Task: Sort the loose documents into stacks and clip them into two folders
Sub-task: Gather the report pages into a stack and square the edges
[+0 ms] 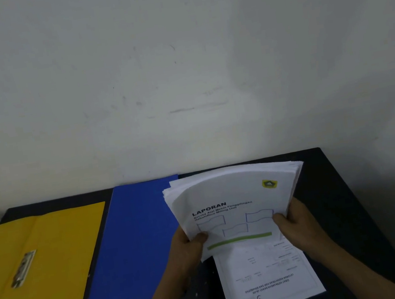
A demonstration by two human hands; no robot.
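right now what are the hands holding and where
The left hand and right hand pinch the fanned stack of white printed papers at its lower corners.

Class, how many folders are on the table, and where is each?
2. The yellow folder lies open at the far left; the blue folder lies beside it, toward the middle. Another could be hidden under the papers.

A plain yellow open cardboard folder (61, 258) and solid blue closed folder (133, 239) lie on the white-speckled black tabletop (342, 204), beside a white green-striped paper stack (232, 211).
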